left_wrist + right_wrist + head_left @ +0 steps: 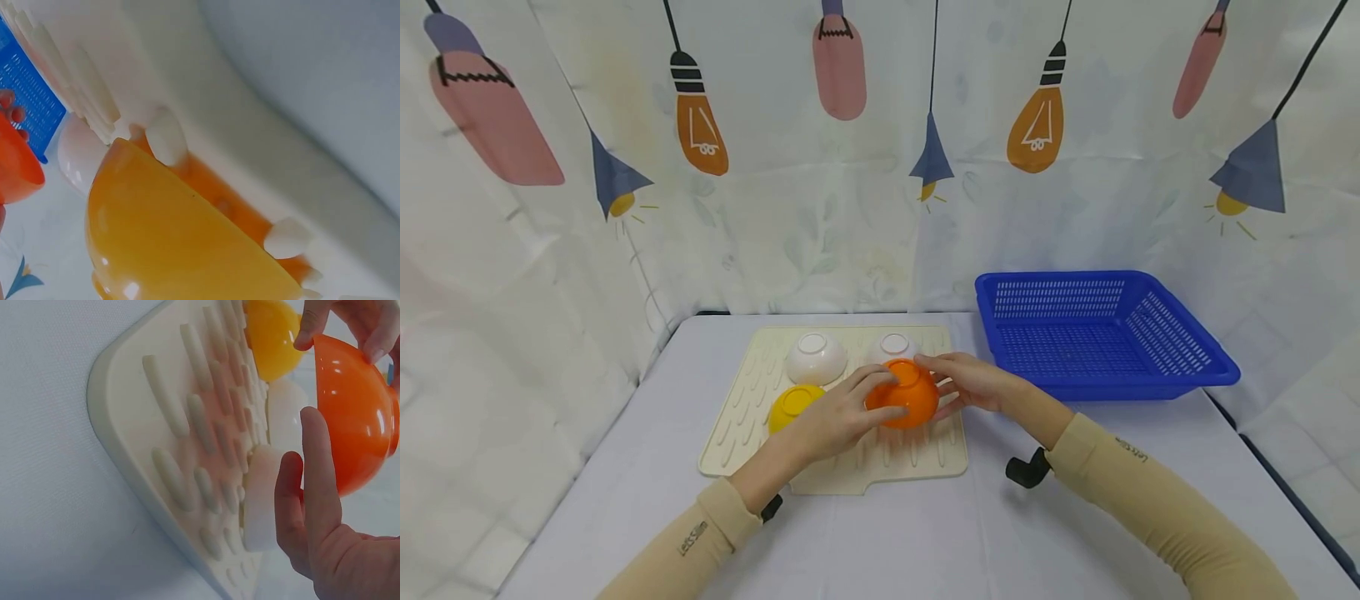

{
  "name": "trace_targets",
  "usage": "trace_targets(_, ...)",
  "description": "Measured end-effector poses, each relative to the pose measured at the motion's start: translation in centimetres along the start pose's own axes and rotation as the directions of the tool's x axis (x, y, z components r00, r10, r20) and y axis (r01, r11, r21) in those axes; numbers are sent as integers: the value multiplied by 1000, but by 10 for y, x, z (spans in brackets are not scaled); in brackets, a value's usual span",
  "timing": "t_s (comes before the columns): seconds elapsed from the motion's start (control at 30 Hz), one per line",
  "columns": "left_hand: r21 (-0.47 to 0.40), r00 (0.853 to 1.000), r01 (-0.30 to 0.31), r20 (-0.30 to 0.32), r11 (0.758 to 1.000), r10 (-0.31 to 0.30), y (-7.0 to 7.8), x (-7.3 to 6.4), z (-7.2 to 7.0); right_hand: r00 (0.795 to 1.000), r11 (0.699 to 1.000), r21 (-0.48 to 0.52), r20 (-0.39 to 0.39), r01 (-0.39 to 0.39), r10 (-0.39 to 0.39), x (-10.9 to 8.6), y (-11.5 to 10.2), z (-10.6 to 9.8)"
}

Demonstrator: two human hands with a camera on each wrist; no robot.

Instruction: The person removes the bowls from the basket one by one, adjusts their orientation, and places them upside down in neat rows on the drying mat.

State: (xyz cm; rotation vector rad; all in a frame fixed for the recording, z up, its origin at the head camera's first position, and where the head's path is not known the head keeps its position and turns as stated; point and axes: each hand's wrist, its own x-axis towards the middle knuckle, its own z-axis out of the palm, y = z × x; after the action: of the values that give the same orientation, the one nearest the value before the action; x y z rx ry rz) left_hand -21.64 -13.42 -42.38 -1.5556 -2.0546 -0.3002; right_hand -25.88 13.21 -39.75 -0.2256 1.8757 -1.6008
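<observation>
An upside-down orange bowl [912,398] is held above the cream drying mat [917,467]. My left hand [847,412] grips its left side, thumb at the rim and fingers over the outside. At the bowl's right side, my right hand [973,383] has its thumb near the base and its fingers, rather straight in the right wrist view, at the rim. A yellow bowl [181,231] lies upside down on the mat, partly behind my left hand in the head view. Two white bowls, one at the left [815,358] and one at the right [891,344], sit inverted farther back.
A blue plastic basket [1105,392] stands at the table's back right. The mat carries rows of raised ridges. A white cloth covers the table [910,542], and a printed curtain [865,217] hangs behind it.
</observation>
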Motion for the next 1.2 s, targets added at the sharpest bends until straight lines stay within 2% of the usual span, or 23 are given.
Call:
trace_targets(0.17,21,1000,-10,6,1000,10,1,0,0,1000,1000,-18,11,5,-5,0,0,-1)
trace_targets(0.5,50,1000,-16,4,999,16,1,-2,4,1000,998,-57,-15,-14,13,1,0,2)
trace_targets(0.83,71,1000,-11,13,997,10,5,0,4,1000,999,-44,2,-6,6,-1,0,2)
trace_targets(0.93,27,1000,14,17,1000,-14,5,0,5,1000,999,-47,2,-6,7,-2,0,2)
trace_targets(1.03,-57,997,72,21,996,-71,5,0,5,1000,999,-50,-1,-11,11,-3,1,3)
trace_targets(1.13,-153,987,160,17,975,-160,5,0,6,1000,998,-53,-8,-15,15,-2,2,4)
trace_targets(1.2,-210,971,236,24,949,-237,6,0,5,1000,998,-60,-16,-20,19,-2,2,5)
